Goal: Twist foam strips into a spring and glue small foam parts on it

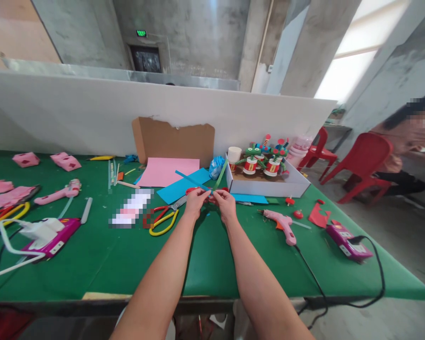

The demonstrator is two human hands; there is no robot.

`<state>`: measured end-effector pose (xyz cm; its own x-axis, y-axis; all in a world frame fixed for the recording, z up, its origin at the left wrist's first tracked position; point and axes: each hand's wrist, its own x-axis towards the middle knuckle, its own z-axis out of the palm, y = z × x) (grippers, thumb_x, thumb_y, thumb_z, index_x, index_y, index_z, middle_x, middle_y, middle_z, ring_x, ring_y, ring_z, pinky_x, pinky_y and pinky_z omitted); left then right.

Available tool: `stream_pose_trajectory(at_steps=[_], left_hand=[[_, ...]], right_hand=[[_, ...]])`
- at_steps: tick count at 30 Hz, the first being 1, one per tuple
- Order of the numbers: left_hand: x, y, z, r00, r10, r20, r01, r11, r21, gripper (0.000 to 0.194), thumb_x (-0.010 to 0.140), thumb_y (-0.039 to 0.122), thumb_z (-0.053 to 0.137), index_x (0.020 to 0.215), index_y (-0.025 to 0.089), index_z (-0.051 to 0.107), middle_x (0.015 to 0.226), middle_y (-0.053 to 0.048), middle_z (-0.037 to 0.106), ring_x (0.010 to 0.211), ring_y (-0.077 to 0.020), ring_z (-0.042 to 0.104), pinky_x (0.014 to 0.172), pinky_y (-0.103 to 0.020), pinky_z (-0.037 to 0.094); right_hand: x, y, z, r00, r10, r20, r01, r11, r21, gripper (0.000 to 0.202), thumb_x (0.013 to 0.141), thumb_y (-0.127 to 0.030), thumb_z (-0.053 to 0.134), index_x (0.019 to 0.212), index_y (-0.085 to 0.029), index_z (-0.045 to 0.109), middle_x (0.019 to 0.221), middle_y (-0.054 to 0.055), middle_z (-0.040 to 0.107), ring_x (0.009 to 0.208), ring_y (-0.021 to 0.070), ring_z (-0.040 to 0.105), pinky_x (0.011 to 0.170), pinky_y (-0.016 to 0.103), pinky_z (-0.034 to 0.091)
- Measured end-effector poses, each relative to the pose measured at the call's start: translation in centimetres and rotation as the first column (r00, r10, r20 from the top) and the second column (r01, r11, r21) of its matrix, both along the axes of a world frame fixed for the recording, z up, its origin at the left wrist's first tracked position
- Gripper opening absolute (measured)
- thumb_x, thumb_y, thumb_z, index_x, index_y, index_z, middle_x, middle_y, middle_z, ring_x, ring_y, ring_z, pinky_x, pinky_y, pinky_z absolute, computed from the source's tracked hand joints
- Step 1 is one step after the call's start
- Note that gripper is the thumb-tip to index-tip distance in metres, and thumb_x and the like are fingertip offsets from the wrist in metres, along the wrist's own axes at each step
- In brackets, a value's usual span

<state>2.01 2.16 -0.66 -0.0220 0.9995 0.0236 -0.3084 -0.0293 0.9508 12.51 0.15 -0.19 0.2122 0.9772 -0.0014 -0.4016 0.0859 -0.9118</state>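
Observation:
Over the middle of the table, my two hands meet with fingertips pinched close together. My left hand (pixel 197 201) is closed on a narrow blue paper strip (pixel 188 177), which slants up to the left. Closed too, my right hand (pixel 225 203) pinches a green paper strip (pixel 221 175) that rises to the right. The strips' lower ends come together at the fingertips, and the fingers hide how they join. Something red lies partly hidden behind the hands. Red-and-yellow-handled scissors (pixel 163 219) lie left of my left hand, near a blue paper sheet (pixel 182 186).
A white box (pixel 269 188) at the back right holds several cup figures (pixel 250 165). Pink glue guns (pixel 281 221) (pixel 62 192) lie on both sides, near purple power strips (pixel 349 243) (pixel 56 241) with cords. Pink paper (pixel 170 172) leans at the back. A person (pixel 393 156) sits far right.

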Motion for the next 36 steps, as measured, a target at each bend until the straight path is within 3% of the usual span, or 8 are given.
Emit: stream_pose_trajectory(at_steps=[6,12,23,29,36], left_hand=[[-0.2,0.0,0.3,0.989,0.059,-0.139,-0.045,0.994,0.103,0.031,0.055,0.041,0.077,0.054,0.016,0.059,0.055,0.001,0.057,0.055,-0.0101,0.049,0.052,-0.022,0.037],[0.3,-0.2,0.5,0.999,-0.042,0.027,0.042,0.999,0.017,0.038,0.049,0.042,0.081,0.072,0.015,0.065,0.067,-0.001,0.064,0.057,-0.0111,0.055,0.057,-0.024,0.044],[0.1,0.1,-0.2,0.999,-0.04,0.032,0.038,0.999,0.038,0.033,0.051,0.04,0.081,0.065,0.014,0.065,0.062,-0.001,0.062,0.055,-0.0105,0.055,0.058,-0.025,0.044],[0.2,0.2,-0.1,0.996,-0.03,0.086,0.027,0.999,0.036,0.034,0.051,0.041,0.08,0.064,0.015,0.064,0.062,0.0,0.06,0.057,-0.0101,0.053,0.058,-0.025,0.043],[0.1,-0.1,0.3,0.994,-0.085,0.074,0.082,0.996,0.043,0.029,0.051,0.036,0.08,0.063,0.014,0.065,0.061,0.0,0.06,0.054,-0.0083,0.05,0.055,-0.022,0.04]], right_hand=[[0.4,-0.1,0.1,0.999,0.029,0.02,-0.028,0.999,-0.022,0.03,0.05,-0.034,0.083,0.064,-0.017,0.062,0.054,-0.004,0.064,0.047,0.0092,0.058,0.057,0.024,0.055],[0.0,0.1,-0.2,0.998,0.035,-0.057,-0.036,0.999,-0.015,0.03,0.052,-0.032,0.083,0.066,-0.017,0.061,0.056,-0.002,0.065,0.051,0.0119,0.063,0.058,0.025,0.055],[-0.3,-0.1,0.1,0.999,-0.04,-0.003,0.04,0.999,0.003,0.027,0.051,-0.03,0.082,0.067,-0.016,0.066,0.055,-0.001,0.066,0.05,0.0129,0.061,0.06,0.029,0.057],[0.2,0.1,-0.2,0.997,0.012,-0.07,-0.011,1.0,0.024,0.025,0.052,-0.022,0.081,0.069,-0.017,0.063,0.059,-0.003,0.066,0.055,0.0118,0.063,0.061,0.027,0.057],[0.7,0.6,-0.9,0.987,0.002,-0.161,-0.02,0.993,-0.112,0.021,0.055,-0.018,0.079,0.06,-0.018,0.059,0.058,-0.002,0.066,0.054,0.0107,0.061,0.058,0.025,0.058]])
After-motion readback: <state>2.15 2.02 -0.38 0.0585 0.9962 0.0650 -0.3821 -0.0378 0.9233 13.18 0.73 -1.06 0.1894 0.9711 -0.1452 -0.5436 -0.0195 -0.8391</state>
